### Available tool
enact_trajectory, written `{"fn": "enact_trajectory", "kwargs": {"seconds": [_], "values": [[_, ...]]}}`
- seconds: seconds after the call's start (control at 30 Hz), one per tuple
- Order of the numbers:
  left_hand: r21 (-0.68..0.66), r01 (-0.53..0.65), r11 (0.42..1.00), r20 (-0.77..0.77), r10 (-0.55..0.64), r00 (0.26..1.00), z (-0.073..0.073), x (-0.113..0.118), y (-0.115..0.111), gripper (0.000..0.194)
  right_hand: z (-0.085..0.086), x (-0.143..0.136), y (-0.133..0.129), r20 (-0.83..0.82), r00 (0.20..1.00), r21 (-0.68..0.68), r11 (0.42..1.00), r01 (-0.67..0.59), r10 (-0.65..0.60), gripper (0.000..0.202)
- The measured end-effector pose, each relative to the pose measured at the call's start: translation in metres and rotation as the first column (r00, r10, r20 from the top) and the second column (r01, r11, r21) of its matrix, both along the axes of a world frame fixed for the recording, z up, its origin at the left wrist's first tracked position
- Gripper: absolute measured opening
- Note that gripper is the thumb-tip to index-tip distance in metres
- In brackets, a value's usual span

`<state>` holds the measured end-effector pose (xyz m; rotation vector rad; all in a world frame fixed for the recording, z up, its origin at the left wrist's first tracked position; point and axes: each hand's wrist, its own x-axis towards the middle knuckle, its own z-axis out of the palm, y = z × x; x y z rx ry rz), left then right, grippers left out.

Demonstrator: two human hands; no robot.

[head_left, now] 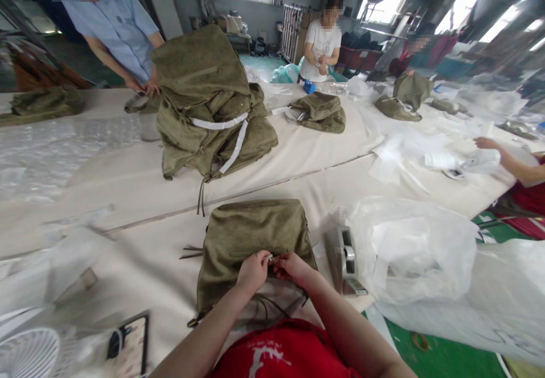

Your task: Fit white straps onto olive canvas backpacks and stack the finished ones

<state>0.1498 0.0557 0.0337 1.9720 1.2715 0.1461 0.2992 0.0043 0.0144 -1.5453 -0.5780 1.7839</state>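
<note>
An olive-green bag (255, 225) lies on the cream-covered table in front of me, with a zip line across its upper face. My left hand (254, 271) is closed over the bag's middle, pinching a small white piece (268, 257) at the zip line. Fingertip to fingertip with it, my right hand (293, 268) is also closed in a pinch; what it holds is too small to make out. Thin dark straps trail from the bag's near side, partly behind my forearms.
A tape dispenser (347, 259) stands right of the bag, beside clear plastic bags (419, 253). Stacked olive bags (204, 94) rise ahead. A phone (133, 347) and white fan (29, 352) sit near left. Co-workers stand around the table (170, 213).
</note>
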Motion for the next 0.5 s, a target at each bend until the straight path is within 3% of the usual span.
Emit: {"fn": "enact_trajectory", "kwargs": {"seconds": [0.13,0.23,0.33,0.5], "values": [[-0.194,-0.039,0.98,0.135,0.066,0.989,-0.006,0.0,0.007,0.022,-0.005,-0.007,-0.001,-0.003,0.999,0.012,0.999,0.035,-0.035,0.021],[-0.252,-0.107,0.962,0.17,0.153,0.974,-0.011,0.0,0.007,0.022,-0.008,-0.016,0.001,0.028,0.998,0.047,0.997,0.062,-0.064,0.023],[-0.232,-0.15,0.961,0.186,0.195,0.963,-0.01,-0.001,0.0,0.023,-0.011,-0.024,0.004,0.064,0.991,0.063,0.991,0.115,-0.119,0.024],[-0.084,-0.194,0.977,0.178,0.206,0.962,-0.001,0.0,-0.013,0.023,-0.018,-0.032,0.006,0.157,0.962,0.015,0.975,0.222,-0.222,0.033]]}}
